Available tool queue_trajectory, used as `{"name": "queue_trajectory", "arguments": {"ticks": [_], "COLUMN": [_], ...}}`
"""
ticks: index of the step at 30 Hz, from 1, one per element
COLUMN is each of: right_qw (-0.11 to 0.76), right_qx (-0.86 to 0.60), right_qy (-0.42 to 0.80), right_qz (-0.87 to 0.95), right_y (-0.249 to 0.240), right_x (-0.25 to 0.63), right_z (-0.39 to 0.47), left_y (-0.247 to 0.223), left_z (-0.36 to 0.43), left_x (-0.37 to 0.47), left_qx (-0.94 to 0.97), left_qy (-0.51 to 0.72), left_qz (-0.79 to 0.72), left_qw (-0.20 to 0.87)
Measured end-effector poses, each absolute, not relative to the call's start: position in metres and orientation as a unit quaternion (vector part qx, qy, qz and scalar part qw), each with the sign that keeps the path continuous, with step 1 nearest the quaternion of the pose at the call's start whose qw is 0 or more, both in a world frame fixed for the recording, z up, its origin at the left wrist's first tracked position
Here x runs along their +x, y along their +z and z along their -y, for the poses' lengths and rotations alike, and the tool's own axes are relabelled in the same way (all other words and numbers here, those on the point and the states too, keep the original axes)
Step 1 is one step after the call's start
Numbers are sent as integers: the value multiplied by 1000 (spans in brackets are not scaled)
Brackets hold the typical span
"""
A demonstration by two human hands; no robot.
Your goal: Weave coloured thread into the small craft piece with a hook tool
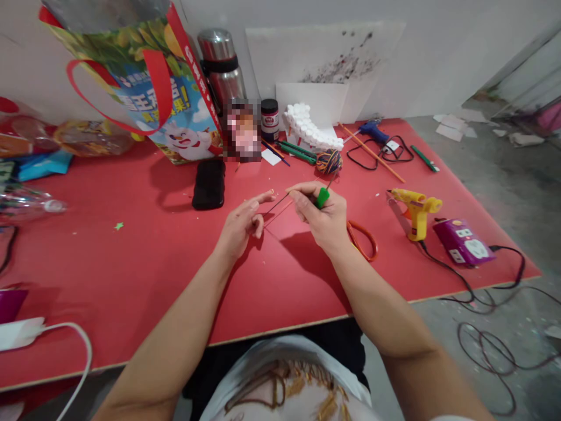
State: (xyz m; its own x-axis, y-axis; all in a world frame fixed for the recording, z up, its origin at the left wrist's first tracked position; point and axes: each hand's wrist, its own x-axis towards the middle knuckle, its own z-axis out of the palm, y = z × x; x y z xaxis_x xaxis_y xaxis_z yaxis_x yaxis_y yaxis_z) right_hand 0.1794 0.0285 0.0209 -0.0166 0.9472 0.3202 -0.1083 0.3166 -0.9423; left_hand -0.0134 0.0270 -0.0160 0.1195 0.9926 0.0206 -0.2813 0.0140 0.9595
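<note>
My right hand is closed, its thumb and forefinger pinching a dark thin strand. In the same hand sits a green-handled tool with a thin shaft pointing away from me; its exact kind is unclear. The strand slants down to my left hand, whose forefinger is stretched out while the lower fingers curl around the strand's end. A thin pinkish line, perhaps yarn, runs close below the strand. Beyond my right hand lies a multicoloured yarn ball. Orange-handled scissors lie partly hidden by my right wrist.
On the red table, a black phone lies left of my hands. A yellow glue gun and purple power block with cords are at right. Behind stand a gift bag, thermos, dark jar and white bumpy craft piece.
</note>
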Motion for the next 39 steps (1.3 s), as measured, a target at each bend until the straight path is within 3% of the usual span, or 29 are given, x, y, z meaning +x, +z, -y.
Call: {"name": "queue_trajectory", "arguments": {"ticks": [8,14,20,39], "right_qw": [592,571,495,473], "right_qx": [-417,-436,-455,-531], "right_qy": [456,472,518,456], "right_qz": [517,511,529,535], "right_y": [14,11,5,-9], "right_x": [182,178,171,183], "right_z": [-39,-41,-40,-56], "left_y": [-4,3,0,-8], "left_z": [-10,-13,-15,-13], "left_x": [-8,-11,-18,-16], "left_qx": [604,473,405,614], "left_qy": [447,549,557,511], "left_qz": [-328,-260,-225,-224], "left_qw": [573,638,690,559]}}
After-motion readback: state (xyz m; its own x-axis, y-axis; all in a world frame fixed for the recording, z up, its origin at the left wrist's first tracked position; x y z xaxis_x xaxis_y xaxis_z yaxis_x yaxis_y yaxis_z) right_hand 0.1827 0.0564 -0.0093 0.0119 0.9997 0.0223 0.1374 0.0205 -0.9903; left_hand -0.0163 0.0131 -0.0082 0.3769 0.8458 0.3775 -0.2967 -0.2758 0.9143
